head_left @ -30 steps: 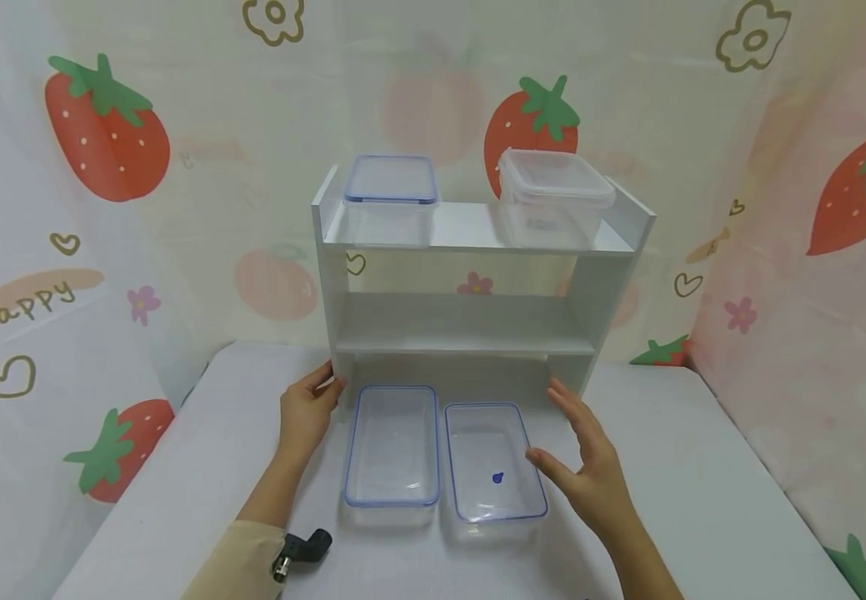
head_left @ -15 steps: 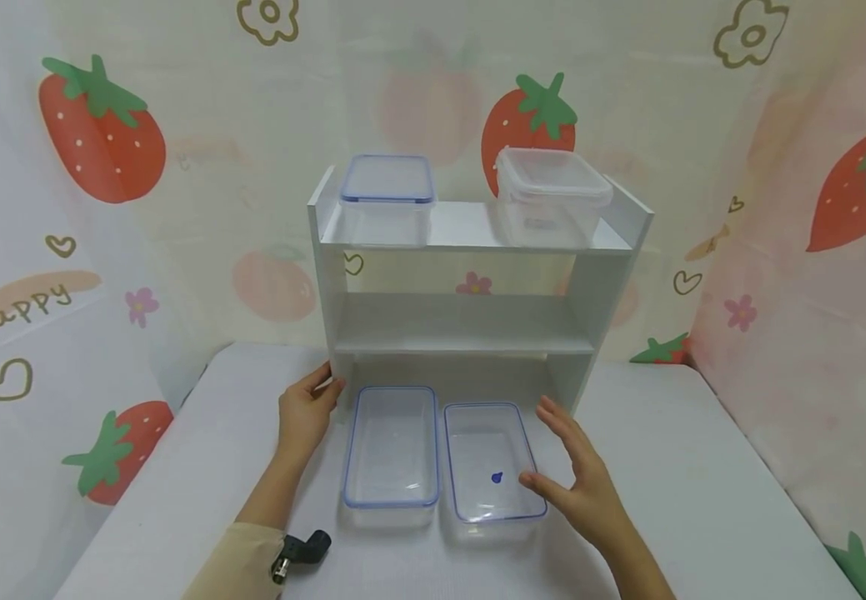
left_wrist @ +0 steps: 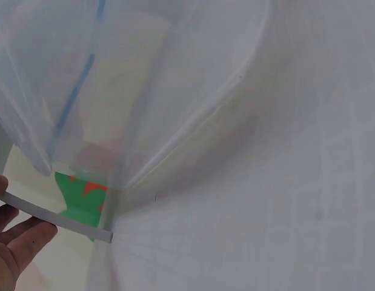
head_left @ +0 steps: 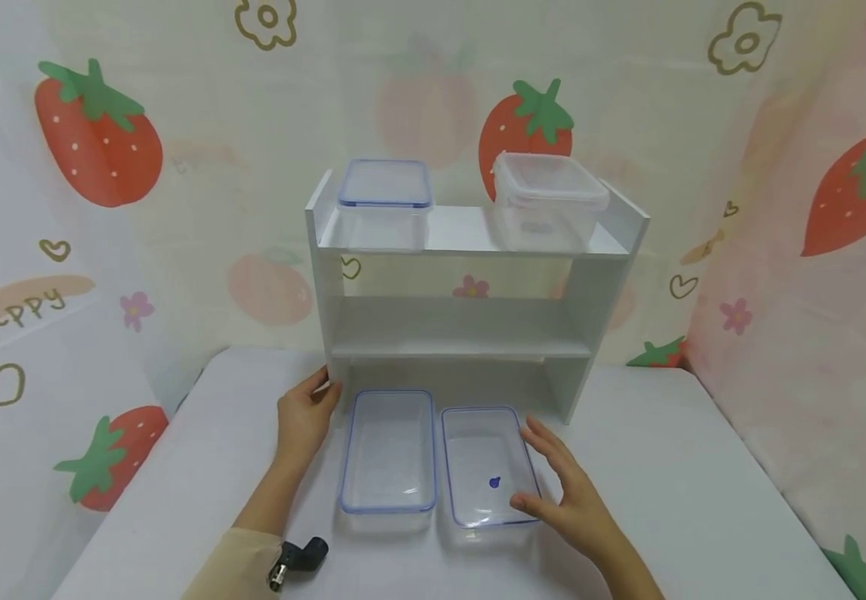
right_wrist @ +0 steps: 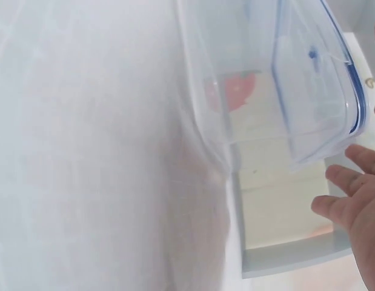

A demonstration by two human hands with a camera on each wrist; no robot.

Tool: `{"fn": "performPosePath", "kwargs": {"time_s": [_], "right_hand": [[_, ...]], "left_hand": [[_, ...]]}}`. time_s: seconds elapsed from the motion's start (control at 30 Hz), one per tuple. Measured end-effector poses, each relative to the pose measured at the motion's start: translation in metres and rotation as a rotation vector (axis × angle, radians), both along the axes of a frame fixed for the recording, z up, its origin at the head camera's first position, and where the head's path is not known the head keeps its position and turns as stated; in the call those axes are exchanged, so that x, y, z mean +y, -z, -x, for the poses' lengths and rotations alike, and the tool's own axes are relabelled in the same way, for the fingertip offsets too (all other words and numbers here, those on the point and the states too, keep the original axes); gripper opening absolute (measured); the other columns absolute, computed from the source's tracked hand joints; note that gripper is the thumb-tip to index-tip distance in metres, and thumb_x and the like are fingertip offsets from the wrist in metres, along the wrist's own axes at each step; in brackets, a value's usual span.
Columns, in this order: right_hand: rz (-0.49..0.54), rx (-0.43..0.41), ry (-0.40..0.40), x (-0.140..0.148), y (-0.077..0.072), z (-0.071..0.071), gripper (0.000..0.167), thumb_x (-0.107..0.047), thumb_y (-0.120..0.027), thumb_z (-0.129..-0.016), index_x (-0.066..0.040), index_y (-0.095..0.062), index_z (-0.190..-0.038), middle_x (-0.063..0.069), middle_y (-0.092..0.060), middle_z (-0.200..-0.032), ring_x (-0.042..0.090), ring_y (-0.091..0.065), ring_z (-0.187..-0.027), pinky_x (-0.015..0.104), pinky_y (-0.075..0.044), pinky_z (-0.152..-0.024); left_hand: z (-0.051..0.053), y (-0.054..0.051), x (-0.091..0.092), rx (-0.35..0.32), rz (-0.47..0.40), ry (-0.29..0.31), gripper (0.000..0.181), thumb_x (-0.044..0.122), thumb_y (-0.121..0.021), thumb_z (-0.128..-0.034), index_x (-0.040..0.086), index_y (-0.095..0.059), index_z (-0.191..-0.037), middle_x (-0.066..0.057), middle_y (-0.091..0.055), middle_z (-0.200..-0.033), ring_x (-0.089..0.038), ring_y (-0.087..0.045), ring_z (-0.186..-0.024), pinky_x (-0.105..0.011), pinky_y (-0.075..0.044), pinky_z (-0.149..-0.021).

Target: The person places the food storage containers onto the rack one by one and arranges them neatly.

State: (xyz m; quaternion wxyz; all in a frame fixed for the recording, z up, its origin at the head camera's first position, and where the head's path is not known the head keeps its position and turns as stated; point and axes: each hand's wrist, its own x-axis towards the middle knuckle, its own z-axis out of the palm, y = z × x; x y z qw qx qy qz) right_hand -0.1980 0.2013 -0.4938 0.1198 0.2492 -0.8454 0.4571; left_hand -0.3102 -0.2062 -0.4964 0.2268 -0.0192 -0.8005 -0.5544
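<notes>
A white shelf unit [head_left: 455,329] stands on the table. My left hand [head_left: 303,421] grips the lower front edge of its left side panel [left_wrist: 63,224], thumb and fingers on either side of that panel in the left wrist view. Two clear plastic food containers with blue-rimmed lids are in front of the shelf: a left container [head_left: 387,454] and a right container [head_left: 478,450], which has a small blue mark on its lid. My right hand [head_left: 571,504] is beside the right container, fingers spread and slightly bent. In the right wrist view, its fingertips [right_wrist: 323,206] appear apart from the container.
On the shelf's top board sit a blue-lidded container [head_left: 386,221] at left and a larger clear-lidded container [head_left: 548,217] at right. A middle board [head_left: 463,333] spans the unit. Strawberry-print cloth [head_left: 267,167] hangs behind and at both sides of the white table [head_left: 703,483].
My right hand has moved left and down from the shelf's right side to the right container. My left hand stays on the side panel. The head view has shifted slightly.
</notes>
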Motion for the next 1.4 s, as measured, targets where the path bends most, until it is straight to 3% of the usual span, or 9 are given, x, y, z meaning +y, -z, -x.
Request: {"fn": "performPosePath", "kwargs": {"time_s": [0.17,0.3,0.5,0.8,0.97,1.07,1.27,1.4], "right_hand": [[-0.016,-0.011,-0.024,0.0,0.004,0.0,0.086,-0.024,-0.087,-0.083,-0.026,-0.042,-0.156,0.008,-0.029,-0.168,0.029,-0.027,-0.155,0.074,-0.034,-0.112],[-0.011,-0.029,-0.036,0.0,0.006,-0.001,0.086,-0.024,-0.088,-0.081,-0.019,-0.044,-0.155,0.011,-0.028,-0.168,0.038,-0.026,-0.153,0.077,-0.032,-0.111],[-0.015,-0.068,-0.047,0.001,0.011,-0.001,0.092,-0.028,-0.091,-0.077,-0.016,-0.044,-0.155,0.008,-0.023,-0.17,0.041,-0.023,-0.154,0.077,-0.03,-0.112],[-0.024,-0.202,-0.08,0.0,0.012,-0.005,0.106,-0.029,-0.096,-0.067,-0.029,-0.041,-0.157,0.006,-0.011,-0.173,0.043,-0.011,-0.157,0.077,-0.021,-0.117],[-0.047,-0.197,-0.107,0.0,0.012,-0.005,0.109,-0.029,-0.096,-0.066,-0.023,-0.04,-0.159,0.009,-0.007,-0.173,0.042,-0.009,-0.157,0.071,-0.022,-0.118],[-0.06,-0.199,-0.122,0.002,0.015,-0.003,0.11,-0.032,-0.096,-0.066,-0.025,-0.039,-0.159,0.008,-0.004,-0.174,0.04,-0.007,-0.158,0.068,-0.021,-0.118],[-0.074,-0.224,-0.179,0.004,0.025,0.0,0.114,-0.035,-0.095,-0.065,-0.031,-0.033,-0.161,0.002,0.013,-0.173,0.044,0.006,-0.157,0.076,-0.016,-0.117],[-0.072,-0.227,-0.175,0.005,0.031,0.001,0.115,-0.037,-0.095,-0.065,-0.031,-0.032,-0.161,0.003,0.015,-0.173,0.045,0.007,-0.156,0.076,-0.015,-0.117]], "left_hand": [[0.001,0.001,0.002,0.011,0.017,-0.002,0.043,0.015,-0.07,-0.0984,0.001,-0.062,-0.138,-0.02,-0.064,-0.137,-0.032,-0.073,-0.108,-0.037,-0.061,-0.09],[0.0,0.002,0.003,0.029,0.032,-0.012,0.043,0.015,-0.072,-0.097,0.003,-0.063,-0.137,-0.017,-0.066,-0.135,-0.031,-0.074,-0.106,-0.037,-0.061,-0.089],[0.001,0.003,0.005,0.048,0.059,-0.033,0.043,0.014,-0.076,-0.0946,0.004,-0.065,-0.135,-0.017,-0.069,-0.13,-0.032,-0.075,-0.104,-0.042,-0.061,-0.091],[0.001,0.002,0.006,0.06,0.061,-0.064,0.04,0.012,-0.077,-0.0929,0.001,-0.068,-0.131,-0.017,-0.069,-0.129,-0.031,-0.075,-0.103,-0.039,-0.062,-0.086],[0.001,0.003,0.006,0.056,0.065,-0.061,0.04,0.013,-0.076,-0.0944,0.001,-0.067,-0.131,-0.018,-0.068,-0.131,-0.033,-0.074,-0.105,-0.035,-0.062,-0.086],[-0.001,0.002,0.006,0.053,0.055,-0.064,0.04,0.013,-0.076,-0.0943,0.001,-0.067,-0.131,-0.017,-0.068,-0.13,-0.032,-0.075,-0.104,-0.035,-0.062,-0.086],[0.001,0.005,0.005,0.057,0.048,-0.06,0.04,0.013,-0.075,-0.0949,0.003,-0.067,-0.132,-0.019,-0.068,-0.13,-0.032,-0.074,-0.105,-0.038,-0.061,-0.088],[0.002,0.005,0.006,0.067,0.053,-0.062,0.039,0.012,-0.075,-0.0945,0.003,-0.068,-0.132,-0.019,-0.068,-0.13,-0.033,-0.074,-0.105,-0.037,-0.061,-0.087]]}}
